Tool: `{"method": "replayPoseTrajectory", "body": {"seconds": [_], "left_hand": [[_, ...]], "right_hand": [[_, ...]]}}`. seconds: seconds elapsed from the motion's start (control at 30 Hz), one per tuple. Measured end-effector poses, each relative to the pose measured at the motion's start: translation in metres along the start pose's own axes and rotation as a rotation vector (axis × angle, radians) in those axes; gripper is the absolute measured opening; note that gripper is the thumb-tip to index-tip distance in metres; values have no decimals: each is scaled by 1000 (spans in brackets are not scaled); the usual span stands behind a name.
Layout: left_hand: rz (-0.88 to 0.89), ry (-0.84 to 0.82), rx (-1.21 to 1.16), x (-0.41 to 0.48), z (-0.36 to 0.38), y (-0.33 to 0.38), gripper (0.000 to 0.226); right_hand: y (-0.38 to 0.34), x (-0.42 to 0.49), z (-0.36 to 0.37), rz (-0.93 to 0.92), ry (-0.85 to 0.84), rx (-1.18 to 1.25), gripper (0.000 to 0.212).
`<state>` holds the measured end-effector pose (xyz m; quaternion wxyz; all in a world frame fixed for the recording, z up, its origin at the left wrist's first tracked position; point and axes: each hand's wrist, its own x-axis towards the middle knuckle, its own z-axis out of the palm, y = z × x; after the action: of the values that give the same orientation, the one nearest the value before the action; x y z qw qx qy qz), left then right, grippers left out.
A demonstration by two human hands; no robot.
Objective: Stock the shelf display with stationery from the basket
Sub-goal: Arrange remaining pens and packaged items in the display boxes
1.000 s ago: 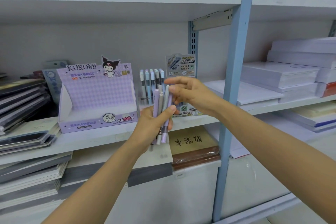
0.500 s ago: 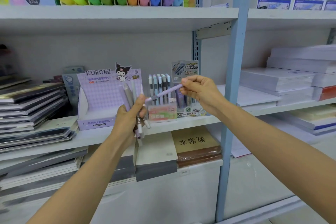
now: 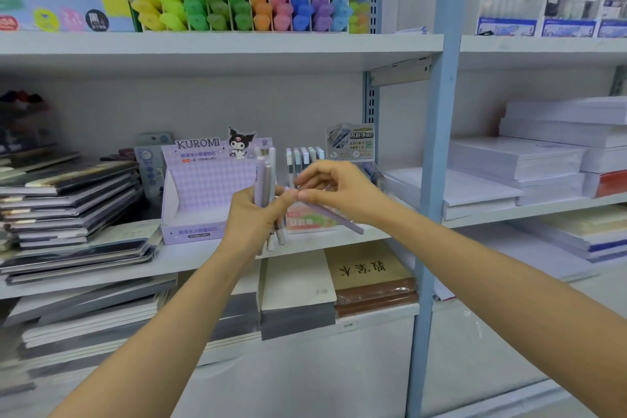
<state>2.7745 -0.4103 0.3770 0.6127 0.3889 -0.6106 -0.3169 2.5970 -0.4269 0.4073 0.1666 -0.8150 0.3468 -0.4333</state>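
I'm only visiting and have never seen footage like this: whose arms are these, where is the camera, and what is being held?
No machine here: these are a person's two bare arms, filmed by one camera worn on the head, looking forward and down. The left hand grips a bundle of pens upright. The right hand pinches a single lilac pen, slanting down to the right. Behind, on the shelf, stand a purple Kuromi box and a pen display; notebooks are stacked at left.
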Motion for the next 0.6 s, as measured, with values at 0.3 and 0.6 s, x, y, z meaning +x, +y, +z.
{"method": "replayPoseTrajectory", "body": {"seconds": [0.3,0.6], "left_hand": [[-50,1,-8,13,-2,-1,36],[-125,-111,-22,30,-6,-10,25]], "right_hand": [[-5,18,-28,13,-100,-60,33],[21,58,-50,50,481,165,13]]}}
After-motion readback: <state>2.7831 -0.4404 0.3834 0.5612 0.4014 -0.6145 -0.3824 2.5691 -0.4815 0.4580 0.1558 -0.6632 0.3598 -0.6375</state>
